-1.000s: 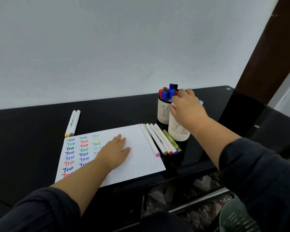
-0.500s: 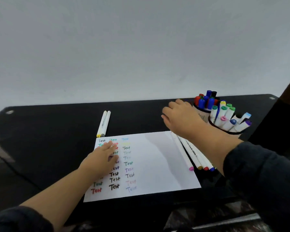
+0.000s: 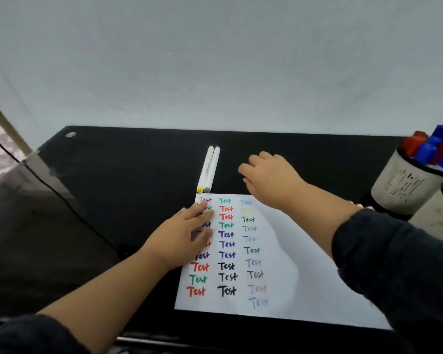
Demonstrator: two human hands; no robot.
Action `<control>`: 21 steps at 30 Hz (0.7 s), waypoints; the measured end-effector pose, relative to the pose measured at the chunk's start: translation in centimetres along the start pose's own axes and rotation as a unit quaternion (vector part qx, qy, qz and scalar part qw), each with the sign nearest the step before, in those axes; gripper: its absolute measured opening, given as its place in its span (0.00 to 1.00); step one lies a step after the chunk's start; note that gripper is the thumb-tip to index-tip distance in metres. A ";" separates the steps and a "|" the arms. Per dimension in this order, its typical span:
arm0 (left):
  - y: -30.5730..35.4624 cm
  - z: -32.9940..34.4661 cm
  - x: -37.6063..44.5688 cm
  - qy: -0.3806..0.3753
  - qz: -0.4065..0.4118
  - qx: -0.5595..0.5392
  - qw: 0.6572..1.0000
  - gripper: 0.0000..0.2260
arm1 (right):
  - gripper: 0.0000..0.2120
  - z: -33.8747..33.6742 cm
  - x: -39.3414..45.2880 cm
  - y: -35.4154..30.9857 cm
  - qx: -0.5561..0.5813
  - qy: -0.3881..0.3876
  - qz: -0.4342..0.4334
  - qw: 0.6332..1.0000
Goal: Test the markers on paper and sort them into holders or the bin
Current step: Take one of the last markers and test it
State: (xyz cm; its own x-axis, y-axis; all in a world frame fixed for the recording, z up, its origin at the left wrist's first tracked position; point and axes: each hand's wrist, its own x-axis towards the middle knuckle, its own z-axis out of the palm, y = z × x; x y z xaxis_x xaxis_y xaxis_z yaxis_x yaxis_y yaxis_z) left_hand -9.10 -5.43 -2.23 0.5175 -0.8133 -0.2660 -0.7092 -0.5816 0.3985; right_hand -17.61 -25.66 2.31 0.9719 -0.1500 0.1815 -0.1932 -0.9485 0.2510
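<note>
We see two white markers (image 3: 209, 169) lying side by side just beyond the paper (image 3: 287, 251), long axes pointing away, caps toward it. Our left hand (image 3: 183, 235) presses flat on the paper; our right hand (image 3: 271, 178) hovers empty, fingers spread.

Left hand (image 3: 187, 233) lies flat, palm down, fingers together; right hand (image 3: 271, 177) reaches forward, fingers loosely spread, empty.

On the white sheet of paper (image 3: 299, 264) in the lower middle of the frame, you can read "Test" written over and over in three columns, in black, green, red, blue, yellow, purple and pink ink. Your left hand (image 3: 182, 233) covers part of the left column. The grey label on the off-white cylindrical holder (image 3: 404, 185) at the right edge is too blurred to read.
</note>
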 end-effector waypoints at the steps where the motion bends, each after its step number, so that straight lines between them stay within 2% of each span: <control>1: -0.2 0.0 0.0 -0.001 -0.002 -0.004 1.000 0.23 | 0.18 0.5 0.8 -0.3 0.001 -0.018 -0.006 1.000; 7: -0.4 0.0 0.2 -0.005 0.003 -0.007 1.000 0.23 | 0.36 1.8 4.0 -1.9 0.042 -0.129 -0.059 0.989; 10: -0.4 -0.1 0.2 -0.007 0.006 -0.005 1.000 0.23 | 0.33 2.0 4.7 -2.5 0.059 -0.144 -0.078 0.985; 14: -0.5 -0.2 0.2 -0.005 0.008 0.000 1.000 0.24 | 0.29 2.3 5.0 -2.7 0.108 -0.108 -0.052 0.987; 18: -0.6 -0.1 0.3 -0.009 0.005 0.003 1.000 0.24 | 0.26 2.7 5.1 -2.5 0.049 -0.104 -0.060 0.992; 21: -0.7 0.0 0.3 -0.002 0.007 0.001 1.000 0.24 | 0.22 3.2 4.7 -2.2 0.049 -0.085 -0.049 0.994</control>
State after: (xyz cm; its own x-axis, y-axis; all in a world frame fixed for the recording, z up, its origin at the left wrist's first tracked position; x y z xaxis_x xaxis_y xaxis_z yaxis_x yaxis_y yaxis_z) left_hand -8.50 -5.25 -2.59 0.5057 -0.8214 -0.2639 -0.7168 -0.5702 0.4012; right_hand -12.22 -25.14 -0.45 0.9957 -0.0924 -0.0057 -0.0902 -0.9822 0.1650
